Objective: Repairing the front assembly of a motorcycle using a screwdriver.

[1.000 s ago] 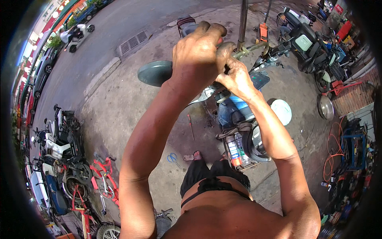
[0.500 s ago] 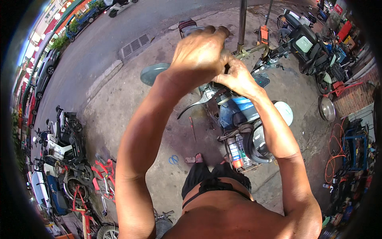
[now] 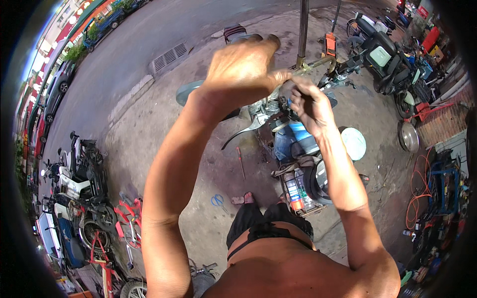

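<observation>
Lying at about three o'clock from the closed left hand point(image 3: 241, 69), a brass-coloured bar point(image 3: 318, 64) is recorded, long axis near-horizontal, gripped endwise by the nearer right hand point(image 3: 308, 102).

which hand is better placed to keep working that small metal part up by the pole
Right, probably. The right hand has its fingertips pinched on the small metal part beside the pole. The left hand lies over it from above, more like a steadying hold.
</observation>
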The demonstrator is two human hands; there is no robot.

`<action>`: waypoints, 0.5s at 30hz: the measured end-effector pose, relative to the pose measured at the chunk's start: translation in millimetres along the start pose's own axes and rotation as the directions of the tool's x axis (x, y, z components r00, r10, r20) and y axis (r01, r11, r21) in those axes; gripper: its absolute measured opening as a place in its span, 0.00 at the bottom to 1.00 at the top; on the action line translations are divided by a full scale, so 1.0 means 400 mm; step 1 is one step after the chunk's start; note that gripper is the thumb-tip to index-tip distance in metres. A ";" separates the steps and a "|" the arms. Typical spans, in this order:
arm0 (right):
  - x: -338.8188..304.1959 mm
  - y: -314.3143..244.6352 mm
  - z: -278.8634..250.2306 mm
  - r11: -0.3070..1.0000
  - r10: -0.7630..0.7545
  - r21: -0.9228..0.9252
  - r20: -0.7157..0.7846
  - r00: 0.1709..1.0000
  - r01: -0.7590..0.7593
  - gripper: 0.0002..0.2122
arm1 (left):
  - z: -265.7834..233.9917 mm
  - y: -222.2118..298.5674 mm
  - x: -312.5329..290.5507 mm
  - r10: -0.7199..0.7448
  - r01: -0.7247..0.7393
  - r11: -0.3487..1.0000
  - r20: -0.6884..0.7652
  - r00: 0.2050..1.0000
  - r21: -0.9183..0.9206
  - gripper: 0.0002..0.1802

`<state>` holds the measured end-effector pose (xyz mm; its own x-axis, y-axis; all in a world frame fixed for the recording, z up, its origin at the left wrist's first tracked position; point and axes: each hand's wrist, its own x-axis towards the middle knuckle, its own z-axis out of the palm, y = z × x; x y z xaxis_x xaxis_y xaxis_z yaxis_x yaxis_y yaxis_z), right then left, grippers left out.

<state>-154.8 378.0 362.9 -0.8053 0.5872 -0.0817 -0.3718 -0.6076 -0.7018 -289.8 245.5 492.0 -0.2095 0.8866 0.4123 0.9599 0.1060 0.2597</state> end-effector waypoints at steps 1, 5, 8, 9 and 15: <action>-0.006 0.010 -0.061 0.979 0.074 0.189 0.036 0.997 -0.080 0.10 | -0.014 0.020 0.003 -0.110 0.094 0.979 0.080 0.991 0.182 0.23; -0.073 0.127 -0.182 0.920 0.138 0.382 -0.115 0.984 -0.084 0.13 | 0.039 -0.059 -0.002 0.175 -0.192 0.976 -0.163 0.971 -0.099 0.25; -0.120 0.185 -0.220 0.923 0.166 0.372 -0.169 0.972 -0.093 0.14 | 0.021 -0.042 -0.006 0.126 -0.133 0.971 -0.046 0.991 -0.197 0.25; -0.134 0.194 -0.213 0.927 0.174 0.365 -0.206 0.963 -0.090 0.14 | 0.002 -0.021 -0.006 0.129 -0.135 0.970 -0.042 0.991 -0.200 0.25; -0.178 0.227 -0.243 0.928 0.179 0.355 -0.150 0.972 -0.116 0.13 | 0.024 -0.036 -0.002 0.103 -0.122 0.956 -0.084 0.991 -0.267 0.27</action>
<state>-86.4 332.8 236.3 -0.7804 0.5425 -0.3108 -0.4155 -0.8215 -0.3906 -301.5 247.5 479.6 -0.1249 0.8517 0.5090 0.8932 -0.1269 0.4314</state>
